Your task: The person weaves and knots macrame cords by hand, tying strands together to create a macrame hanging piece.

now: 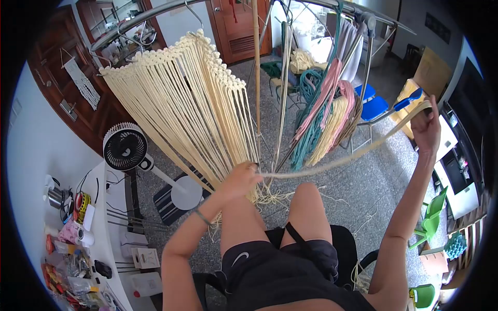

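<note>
Speckled grey floor (376, 181) lies under the work area, with a pedestal fan (126, 146) to the left and hanks of teal yarn (309, 111) hanging ahead. From my station I observe one cream macramé hanging (181, 98) suspended below a curved metal rail (148, 17), knotted along its upper edge, its loose cords converging toward the left hand (241, 179). That hand is closed around the near end of a pale cord strand (358, 153); whether it also grips the hanging's cords, I cannot tell. My view shows the right hand (426, 127) well apart and higher, pinching the strand's far end. The span between sags slightly. I judge the step in hand as drawing out and straightening this strand. The next move calls for a firm left grip and even tension.
</note>
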A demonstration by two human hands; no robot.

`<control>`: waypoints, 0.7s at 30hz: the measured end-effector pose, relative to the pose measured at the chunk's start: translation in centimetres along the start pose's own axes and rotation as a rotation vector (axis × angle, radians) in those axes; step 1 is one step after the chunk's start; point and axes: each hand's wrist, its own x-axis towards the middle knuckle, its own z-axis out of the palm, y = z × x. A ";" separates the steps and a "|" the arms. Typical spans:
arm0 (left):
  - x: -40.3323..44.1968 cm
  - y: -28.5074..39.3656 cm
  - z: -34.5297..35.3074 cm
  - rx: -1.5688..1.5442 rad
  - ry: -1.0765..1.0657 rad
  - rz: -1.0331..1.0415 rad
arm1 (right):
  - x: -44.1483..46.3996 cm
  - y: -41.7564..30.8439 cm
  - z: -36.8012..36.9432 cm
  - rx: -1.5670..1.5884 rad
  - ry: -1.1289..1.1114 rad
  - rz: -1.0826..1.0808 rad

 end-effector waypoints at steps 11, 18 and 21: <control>2.6 14.4 -6.8 -1.010 0.310 -0.077 | -8.5 11.5 13.9 -1.034 -1.105 -0.008; -1.7 13.4 -8.3 -0.850 0.444 -0.365 | -10.8 15.8 14.9 -0.383 -0.624 0.575; -4.6 11.4 -7.9 -1.145 0.508 -0.444 | -12.8 18.6 13.5 -0.147 -0.674 0.560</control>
